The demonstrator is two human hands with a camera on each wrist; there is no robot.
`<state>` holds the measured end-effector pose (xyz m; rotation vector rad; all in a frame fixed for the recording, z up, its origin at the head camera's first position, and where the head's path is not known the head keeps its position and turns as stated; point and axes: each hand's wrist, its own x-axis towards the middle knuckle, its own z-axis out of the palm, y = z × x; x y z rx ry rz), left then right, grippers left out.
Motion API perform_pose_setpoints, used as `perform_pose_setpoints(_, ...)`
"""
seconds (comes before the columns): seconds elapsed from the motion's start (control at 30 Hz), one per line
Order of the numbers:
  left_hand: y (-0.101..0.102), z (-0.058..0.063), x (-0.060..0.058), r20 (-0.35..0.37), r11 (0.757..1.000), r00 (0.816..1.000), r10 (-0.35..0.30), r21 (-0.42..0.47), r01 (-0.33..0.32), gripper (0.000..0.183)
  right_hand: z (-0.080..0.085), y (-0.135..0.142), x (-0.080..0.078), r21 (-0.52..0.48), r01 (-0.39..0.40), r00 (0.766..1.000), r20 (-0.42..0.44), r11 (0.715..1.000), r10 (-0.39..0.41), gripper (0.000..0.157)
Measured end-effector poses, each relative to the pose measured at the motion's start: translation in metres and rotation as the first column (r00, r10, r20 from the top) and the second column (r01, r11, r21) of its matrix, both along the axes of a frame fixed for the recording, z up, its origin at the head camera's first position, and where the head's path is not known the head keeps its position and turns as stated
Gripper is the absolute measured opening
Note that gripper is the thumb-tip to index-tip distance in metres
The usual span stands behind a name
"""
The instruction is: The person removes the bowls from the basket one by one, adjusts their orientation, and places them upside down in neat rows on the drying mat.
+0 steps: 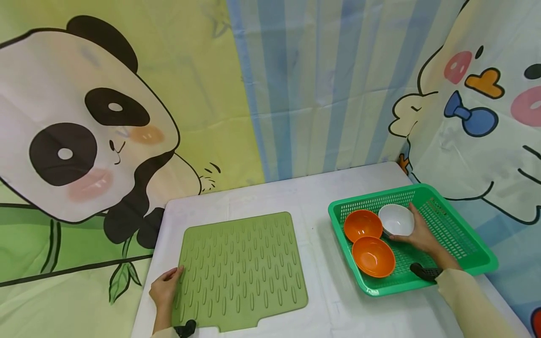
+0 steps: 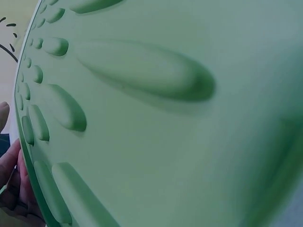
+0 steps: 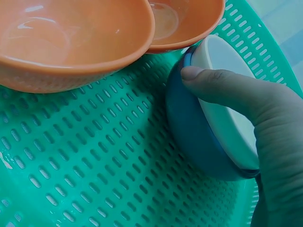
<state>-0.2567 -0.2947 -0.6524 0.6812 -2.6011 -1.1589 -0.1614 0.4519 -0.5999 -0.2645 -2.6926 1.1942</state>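
Note:
A green drying mat (image 1: 243, 267) with raised oval ridges lies on the white-covered table. At its left edge, my left hand (image 1: 164, 288) pinches the border; the left wrist view shows bent fingers (image 2: 10, 163) against that edge. On the right, a green perforated basket (image 1: 460, 225) holds several bowls. My right hand (image 1: 422, 234) grips a white bowl (image 1: 396, 219) nested in a dark blue bowl (image 3: 189, 127). The right thumb lies over the blue rim, while the other fingers are mostly hidden behind the bowls. Two orange bowls (image 1: 362, 224) (image 1: 374, 257) sit beside them, one partly overlapping the other.
White cloth (image 1: 321, 291) covers the table between the mat and the basket. Printed curtains (image 1: 304, 94) with a panda and a white cartoon animal hang behind and beside the table. Each wrist wears a black strap (image 1: 424, 272).

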Motion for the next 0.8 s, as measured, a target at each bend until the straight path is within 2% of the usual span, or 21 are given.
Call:
perform_pose_setpoints(0.5, 0.001, 0.001, 0.002, -0.008, 1.0, 1.0, -0.025, 0.011, 0.025, 0.055, 0.006, -0.005, 0.001, 0.009, 0.06, 0.998, -0.013, 0.998, -0.06, 0.12)
perform_pose_setpoints(0.8, 0.001, 0.001, 0.004, -0.027, 0.999, 0.999, -0.038, 0.012, 0.038, 0.053, 0.025, -0.009, 0.0, 0.018, 0.028, 0.999, -0.019, 0.999, -0.028, 0.117)
